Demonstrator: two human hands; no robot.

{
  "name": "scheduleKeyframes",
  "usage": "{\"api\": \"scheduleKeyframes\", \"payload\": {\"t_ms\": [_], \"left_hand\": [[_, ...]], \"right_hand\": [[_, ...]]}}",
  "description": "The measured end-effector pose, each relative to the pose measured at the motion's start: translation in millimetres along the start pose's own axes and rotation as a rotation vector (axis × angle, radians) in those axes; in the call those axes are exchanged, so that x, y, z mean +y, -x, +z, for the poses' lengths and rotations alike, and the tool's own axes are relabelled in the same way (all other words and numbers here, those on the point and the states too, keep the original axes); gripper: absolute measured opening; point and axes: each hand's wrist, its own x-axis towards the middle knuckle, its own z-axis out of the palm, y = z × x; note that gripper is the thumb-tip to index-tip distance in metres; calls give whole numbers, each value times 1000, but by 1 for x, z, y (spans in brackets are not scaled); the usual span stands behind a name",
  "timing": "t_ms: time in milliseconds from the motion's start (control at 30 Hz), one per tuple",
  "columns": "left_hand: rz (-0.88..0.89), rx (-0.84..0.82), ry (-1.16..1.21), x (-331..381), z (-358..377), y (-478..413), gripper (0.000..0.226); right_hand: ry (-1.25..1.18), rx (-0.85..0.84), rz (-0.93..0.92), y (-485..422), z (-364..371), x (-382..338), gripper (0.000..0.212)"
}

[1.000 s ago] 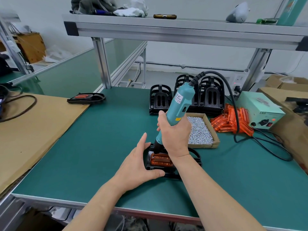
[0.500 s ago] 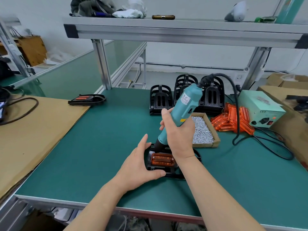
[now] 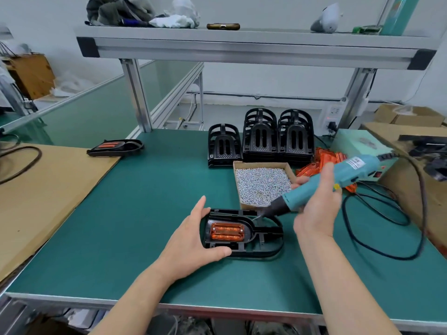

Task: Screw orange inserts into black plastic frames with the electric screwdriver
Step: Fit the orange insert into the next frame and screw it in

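Swung the electric screwdriver (image 3: 348, 170) off the orange insert (image 3: 227, 231) since a second ago, from upright to a low rightward tilt, bit just over the black frame (image 3: 266, 232). Gripping its teal body in the right hand (image 3: 316, 209), fingers curled round. Clasping the frame's left end with the left hand (image 3: 191, 240), thumb on the near rim. Resting flat toward the front edge of the table (image 3: 145, 213), midway along, insert seated inside, cardboard box of screws (image 3: 291, 170) just behind.
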Motion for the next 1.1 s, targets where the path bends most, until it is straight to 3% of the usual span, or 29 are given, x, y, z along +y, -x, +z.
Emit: {"api": "scheduleKeyframes", "payload": {"t_ms": [133, 367, 433, 500, 600, 700, 933, 1100], "left_hand": [[9, 3, -3, -1, 0, 1, 129], [23, -7, -36, -2, -1, 0, 125], [38, -4, -33, -2, -1, 0, 115], [66, 4, -33, 0, -1, 1, 91], [116, 9, -80, -1, 0, 2, 55], [150, 1, -100, -5, 1, 2, 39], [138, -3, -112, -4, 1, 3, 43], [137, -19, -97, -3, 0, 4, 41]], "right_hand": [[-29, 145, 120, -11, -36, -1, 35], [-22, 291, 241, -12, -73, -13, 15], [-22, 310, 251, -13, -76, -18, 12], [-46, 325, 256, -15, -76, -22, 11], [-87, 314, 301, -18, -65, -23, 13], [-17, 247, 352, -20, -43, -19, 16], [71, 47, 464, -15, 14, 3, 33], [59, 61, 595, -17, 26, 19, 36]]}}
